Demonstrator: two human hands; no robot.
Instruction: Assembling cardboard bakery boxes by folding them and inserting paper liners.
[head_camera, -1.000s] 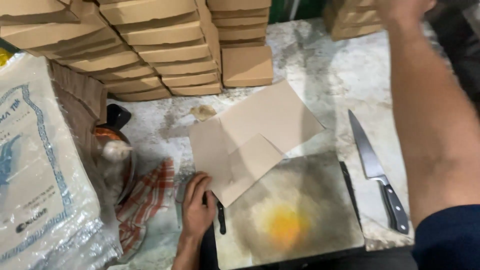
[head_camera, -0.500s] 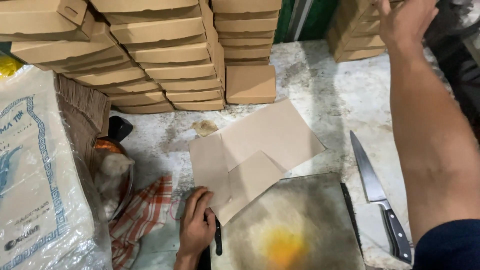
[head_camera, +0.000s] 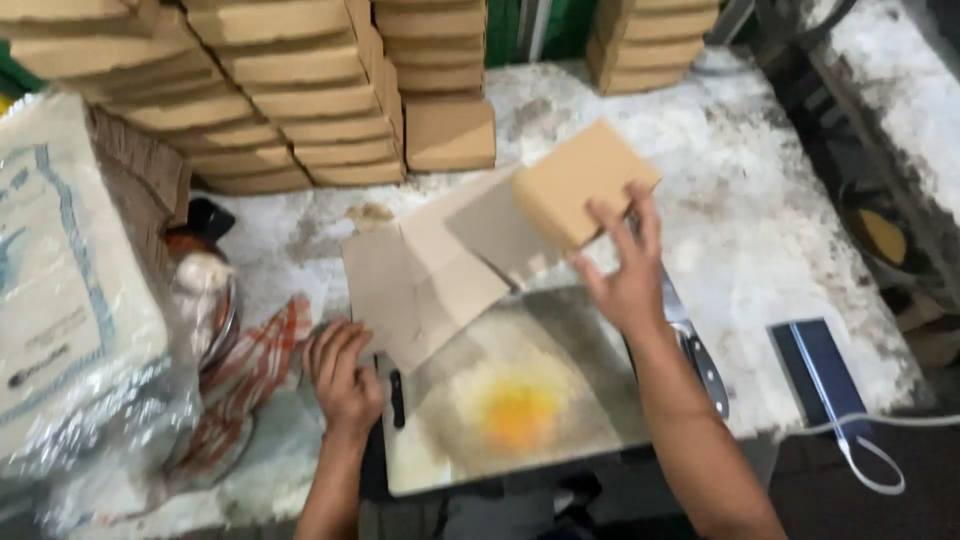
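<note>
My right hand (head_camera: 625, 270) holds a closed brown cardboard box (head_camera: 580, 185) up over the table, above the far edge of a shiny metal tray (head_camera: 520, 400). An unfolded flat piece of cardboard (head_camera: 425, 265) lies on the table, partly over the tray's far corner. My left hand (head_camera: 343, 375) rests flat on the table at the tray's left edge, fingers spread, next to a small black handle (head_camera: 397, 398). A knife (head_camera: 700, 355) lies right of the tray, partly hidden by my right forearm.
Stacks of brown cardboard boxes (head_camera: 300, 90) line the back of the marble table (head_camera: 760, 220). A large plastic-wrapped sack (head_camera: 70, 300) sits at left beside a red checked cloth (head_camera: 255, 375). A dark phone (head_camera: 815, 370) with a white cable lies at right.
My right arm has come down from the far stack at the back right, bringing a closed cardboard box with it to above the tray. My left hand stays at the tray's edge.
</note>
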